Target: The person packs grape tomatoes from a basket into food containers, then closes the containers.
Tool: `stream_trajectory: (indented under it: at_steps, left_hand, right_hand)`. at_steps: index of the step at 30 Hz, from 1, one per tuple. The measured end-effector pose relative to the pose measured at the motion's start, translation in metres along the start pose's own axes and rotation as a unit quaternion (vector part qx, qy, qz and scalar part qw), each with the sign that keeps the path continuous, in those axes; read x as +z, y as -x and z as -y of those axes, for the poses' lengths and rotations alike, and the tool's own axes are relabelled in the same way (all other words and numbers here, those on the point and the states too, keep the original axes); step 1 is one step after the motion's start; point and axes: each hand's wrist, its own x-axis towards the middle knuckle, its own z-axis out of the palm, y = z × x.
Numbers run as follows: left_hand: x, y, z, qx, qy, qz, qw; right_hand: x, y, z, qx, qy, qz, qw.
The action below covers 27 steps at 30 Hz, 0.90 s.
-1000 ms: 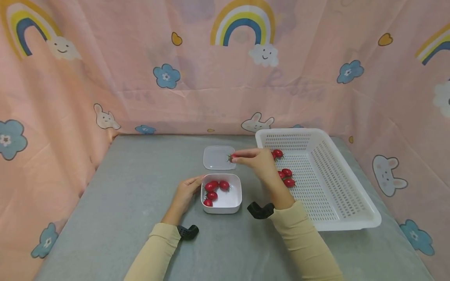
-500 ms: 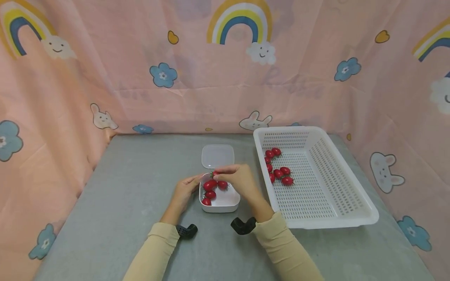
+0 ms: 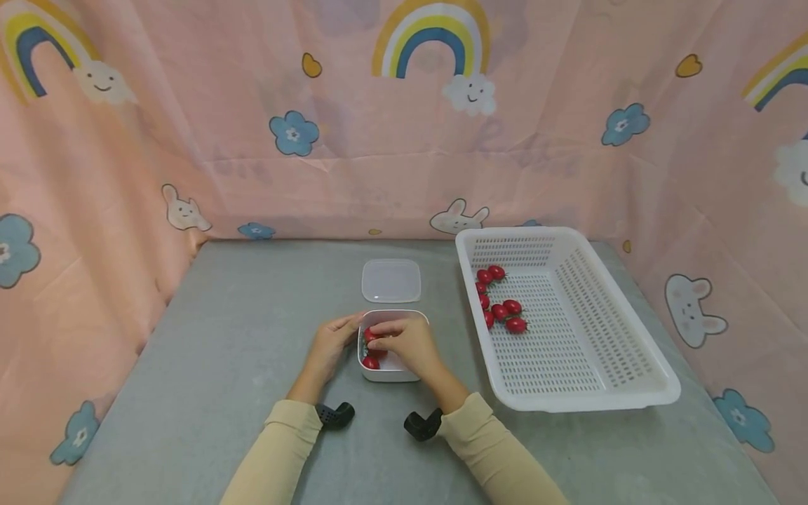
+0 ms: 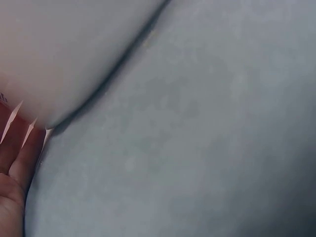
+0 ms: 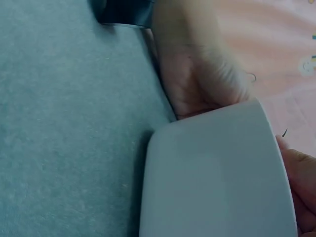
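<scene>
My right hand [image 3: 413, 345] reaches over the small white box [image 3: 391, 376], pinching a cherry tomato [image 3: 370, 335] between thumb and forefinger at the box's left side. Below it, other cherry tomatoes lie in the box, partly hidden by the fingers; one red cherry tomato [image 3: 370, 362] shows at the near left corner. My left hand [image 3: 330, 348] rests against the box's left wall, its fingers fairly straight. In the left wrist view, the left fingers [image 4: 27, 153] touch the box wall [image 4: 64, 54]. From the right wrist, the box's outer wall [image 5: 212, 177] hides most of the right fingers.
A clear lid [image 3: 391, 280] lies just behind the box. To the right stands a large white slotted basket [image 3: 568, 351], several cherry tomatoes [image 3: 513, 307] along its left side. A pink printed curtain [image 3: 353, 189] surrounds the grey table [image 3: 252, 301] at the back and sides.
My right hand has carried a cherry tomato from over the lid leftward and down into the box. My left hand stays against the box.
</scene>
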Motion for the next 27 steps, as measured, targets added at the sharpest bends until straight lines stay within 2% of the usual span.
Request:
stream_trajectory:
  at_steps: [3,9,11,18,23,27]
  left_hand:
    - [0.000,0.000,0.000,-0.001,0.015,0.002,0.9999]
    - [0.000,0.000,0.000,0.000,0.011,-0.002,0.9999]
    - [0.000,0.001,-0.001,0.001,0.004,-0.004,1.0000]
    - [0.000,0.000,0.000,-0.005,0.022,-0.002,0.9997]
    - [0.000,0.001,0.000,0.002,0.020,-0.002,0.9998]
    - [0.001,0.001,-0.001,0.003,0.014,-0.005,0.9999]
  right_hand:
    - [0.003,0.000,0.000,-0.007,0.014,0.005,1.000]
    - [0.007,0.003,-0.003,-0.033,0.125,0.017,0.991]
    - [0.008,0.003,-0.003,-0.035,0.145,0.017,0.989]
    - [0.002,0.003,0.004,-0.040,0.088,-0.008,0.995]
    - [-0.017,0.002,0.029,-0.009,0.021,-0.028,0.999]
    - [-0.038,0.000,0.052,-0.010,-0.011,-0.043,0.999]
